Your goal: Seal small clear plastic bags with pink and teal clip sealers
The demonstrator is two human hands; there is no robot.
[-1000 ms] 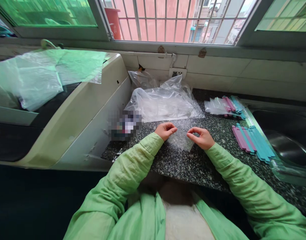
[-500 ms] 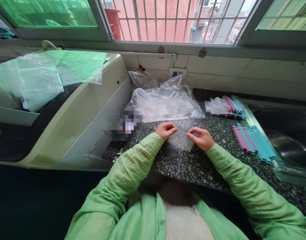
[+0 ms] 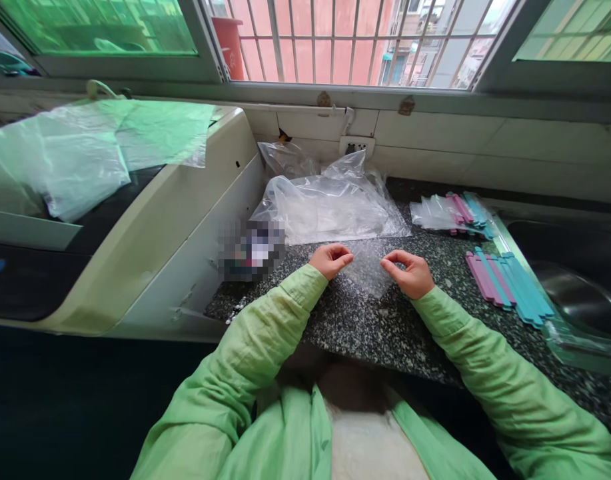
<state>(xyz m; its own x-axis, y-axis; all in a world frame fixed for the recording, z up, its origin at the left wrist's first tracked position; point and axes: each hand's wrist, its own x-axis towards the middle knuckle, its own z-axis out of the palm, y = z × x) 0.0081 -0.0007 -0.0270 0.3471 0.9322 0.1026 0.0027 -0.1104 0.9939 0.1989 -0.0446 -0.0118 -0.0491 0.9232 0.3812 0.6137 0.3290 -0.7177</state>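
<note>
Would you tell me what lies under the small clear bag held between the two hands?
Under the small clear bag, pinched by left hand and right hand, only the speckled counter shows through; nothing visible inside it.

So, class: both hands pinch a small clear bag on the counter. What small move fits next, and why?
Probably spread the small clear bag mouth open: left hand and right hand pinch its top corners, and loose sticks lie beside the right hand.

The single head view looks forward and down from the person's head, close over the speckled granite counter (image 3: 385, 333). It faces the barred window (image 3: 345, 40) behind it.
</note>
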